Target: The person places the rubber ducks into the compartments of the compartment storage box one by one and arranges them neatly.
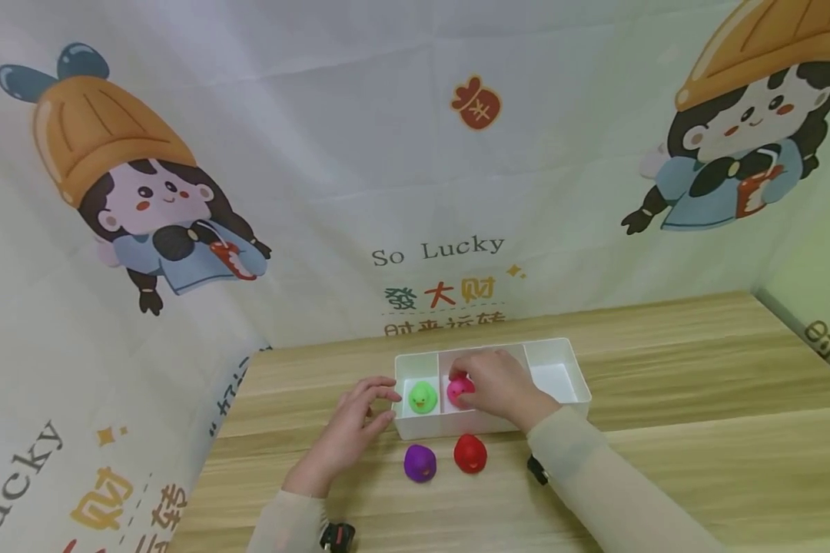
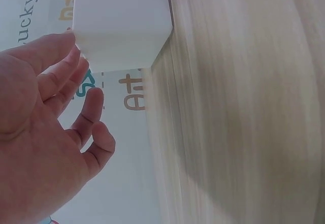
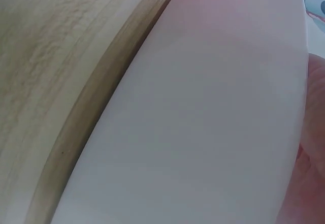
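Observation:
A white divided box [image 1: 415, 427] stands on the table, with a light green toy duck [image 1: 423, 398] in its left compartment. My right hand [image 1: 501, 382] reaches into the middle compartment and holds a pink toy duck [image 1: 459, 390] between thumb and fingers. In the right wrist view the box's front wall [image 3: 193, 107] hides most of that hand. At the box's left end is my left hand [image 1: 356, 415], fingers loosely bent and fingertips right at the rim; nothing is in its grasp. In front of the box sit a purple toy duck [image 1: 420, 463] and a red toy duck [image 1: 470, 454].
The wooden table [image 1: 664, 461] reaches out on both sides of the box. Behind it hangs a printed cloth [image 1: 318, 115] with cartoon figures and lettering. Each wrist wears a small dark device, such as the one at the left cuff [image 1: 337, 536].

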A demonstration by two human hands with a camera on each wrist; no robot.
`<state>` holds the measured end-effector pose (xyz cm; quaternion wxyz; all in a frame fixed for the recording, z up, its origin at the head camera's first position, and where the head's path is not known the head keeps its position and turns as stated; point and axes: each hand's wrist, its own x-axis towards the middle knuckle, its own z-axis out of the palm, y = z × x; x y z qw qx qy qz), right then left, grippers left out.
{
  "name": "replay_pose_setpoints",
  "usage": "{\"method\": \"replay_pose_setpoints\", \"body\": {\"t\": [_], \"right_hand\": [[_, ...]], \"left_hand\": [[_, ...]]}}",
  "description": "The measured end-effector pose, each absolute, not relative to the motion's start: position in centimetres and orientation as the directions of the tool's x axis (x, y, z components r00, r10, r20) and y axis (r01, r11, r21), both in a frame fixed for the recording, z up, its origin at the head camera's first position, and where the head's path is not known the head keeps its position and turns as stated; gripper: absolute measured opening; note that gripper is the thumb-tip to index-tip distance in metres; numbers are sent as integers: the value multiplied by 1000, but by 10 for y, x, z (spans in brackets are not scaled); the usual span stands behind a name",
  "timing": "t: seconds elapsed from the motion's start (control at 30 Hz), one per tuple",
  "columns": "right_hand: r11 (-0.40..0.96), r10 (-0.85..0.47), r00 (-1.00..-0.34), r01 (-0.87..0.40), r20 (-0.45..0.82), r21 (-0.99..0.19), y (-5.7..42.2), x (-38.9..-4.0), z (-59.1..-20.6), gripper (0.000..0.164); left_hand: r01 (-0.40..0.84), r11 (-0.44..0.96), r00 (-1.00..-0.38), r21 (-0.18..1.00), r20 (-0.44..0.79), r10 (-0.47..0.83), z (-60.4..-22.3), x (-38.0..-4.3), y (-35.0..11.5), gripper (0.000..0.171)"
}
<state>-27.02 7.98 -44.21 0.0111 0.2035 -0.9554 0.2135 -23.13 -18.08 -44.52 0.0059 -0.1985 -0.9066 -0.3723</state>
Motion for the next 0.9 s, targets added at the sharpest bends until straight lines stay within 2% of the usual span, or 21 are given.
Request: {"method": "replay_pose_setpoints", "body": {"t": [0.6,0.9], "right_hand": [[839,-405,-910,-409,92,-359,82,-271,-439,23],[792,-404,-905,-419,134,-444,84,-270,-444,23]], "left_hand": [[359,652,-924,668,157,348,-446,-233,-178,15],[352,670,-928,653,152,339,-447,-235,-178,15]]}}
